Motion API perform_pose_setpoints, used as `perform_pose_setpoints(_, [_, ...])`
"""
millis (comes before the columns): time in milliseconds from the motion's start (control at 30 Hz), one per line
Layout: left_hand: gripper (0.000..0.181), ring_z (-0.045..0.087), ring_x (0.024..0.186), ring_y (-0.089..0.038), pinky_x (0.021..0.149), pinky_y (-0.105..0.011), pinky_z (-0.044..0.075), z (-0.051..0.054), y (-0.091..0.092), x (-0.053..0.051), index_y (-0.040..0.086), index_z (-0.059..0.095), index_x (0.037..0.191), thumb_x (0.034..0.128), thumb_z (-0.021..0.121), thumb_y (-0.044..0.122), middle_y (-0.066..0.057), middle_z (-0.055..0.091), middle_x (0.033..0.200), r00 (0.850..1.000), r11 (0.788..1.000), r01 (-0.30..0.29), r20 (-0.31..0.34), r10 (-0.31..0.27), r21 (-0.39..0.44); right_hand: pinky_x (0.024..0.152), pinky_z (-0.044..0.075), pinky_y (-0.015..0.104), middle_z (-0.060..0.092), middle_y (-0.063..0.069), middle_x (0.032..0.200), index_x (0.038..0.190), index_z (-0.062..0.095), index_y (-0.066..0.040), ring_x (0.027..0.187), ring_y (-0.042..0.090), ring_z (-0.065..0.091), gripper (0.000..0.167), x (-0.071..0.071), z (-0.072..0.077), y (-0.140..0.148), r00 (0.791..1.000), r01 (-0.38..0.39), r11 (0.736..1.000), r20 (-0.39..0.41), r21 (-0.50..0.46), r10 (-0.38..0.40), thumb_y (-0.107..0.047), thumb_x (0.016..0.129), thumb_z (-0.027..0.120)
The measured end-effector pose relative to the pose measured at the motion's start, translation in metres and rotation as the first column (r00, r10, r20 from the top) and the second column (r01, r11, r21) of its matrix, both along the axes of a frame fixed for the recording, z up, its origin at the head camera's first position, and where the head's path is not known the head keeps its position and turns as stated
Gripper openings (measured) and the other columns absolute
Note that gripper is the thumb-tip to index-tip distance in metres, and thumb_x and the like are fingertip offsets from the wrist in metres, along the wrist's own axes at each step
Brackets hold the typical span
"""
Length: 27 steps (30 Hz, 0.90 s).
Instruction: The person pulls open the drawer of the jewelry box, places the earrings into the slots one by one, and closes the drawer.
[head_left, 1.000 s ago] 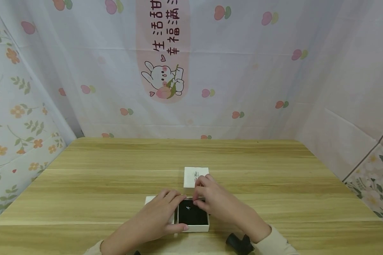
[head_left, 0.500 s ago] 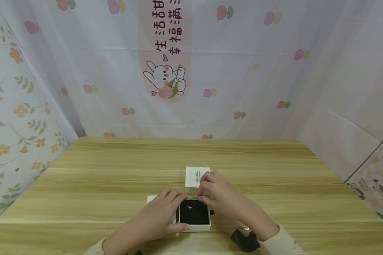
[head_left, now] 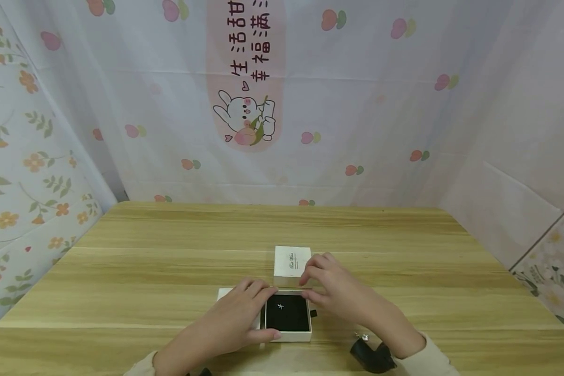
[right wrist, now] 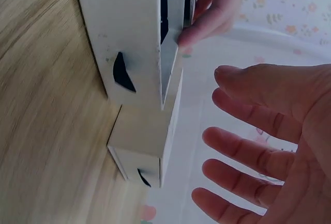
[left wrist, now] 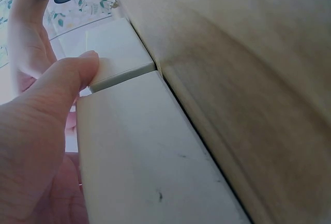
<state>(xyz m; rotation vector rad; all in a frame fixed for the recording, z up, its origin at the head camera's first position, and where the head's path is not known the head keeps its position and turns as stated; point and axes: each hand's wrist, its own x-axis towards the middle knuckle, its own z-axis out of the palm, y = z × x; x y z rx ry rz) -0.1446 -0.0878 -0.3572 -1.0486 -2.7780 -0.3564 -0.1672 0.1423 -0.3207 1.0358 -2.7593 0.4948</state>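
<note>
A white box tray [head_left: 295, 337] with a black insert [head_left: 289, 318] lies in front of the person, slid partly out of its white sleeve [left wrist: 139, 151]. On the insert sits a small silver star-shaped piece [head_left: 280, 306]. The left hand [head_left: 225, 321] spans the box, its thumb on the front side and its fingers at the back. Beside the tray's back right corner hovers the right hand [head_left: 333, 287], fingers slightly bent and apart, holding nothing; the right wrist view shows this hand [right wrist: 274, 131] off the box wall, which has a black tab [right wrist: 122, 74].
Just behind the tray stands a second white box [head_left: 289, 261] with script on its lid. A small shiny item [head_left: 364, 337] lies right of the tray, by the black wrist-worn device [head_left: 373, 356]. Patterned curtains [head_left: 357, 104] hang beyond the wooden table [head_left: 169, 230].
The right hand has drawn back rightward from over the insert and the tray's back edge, uncovering the black tab and the shiny item. The left hand keeps its place on the box.
</note>
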Motion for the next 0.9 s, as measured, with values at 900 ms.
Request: perform_pose_setpoints(900, [0.072, 0.048, 0.114, -0.020, 0.097, -0.036, 0.043, 0.000, 0.000, 0.001, 0.006, 0.051, 0.130, 0.0826, 0.056, 0.059, -0.001, 0.054, 0.123, 1.000, 1.000, 0.000, 0.000, 0.000, -0.004, 0.063, 0.039, 0.029, 0.052, -0.002, 0.074, 0.072, 0.061, -0.012, 0.072, 0.015, 0.044, 0.009, 0.000, 0.012, 0.056, 0.917, 0.121, 0.948, 0.333, 0.295, -0.220, -0.008, 0.076, 0.068])
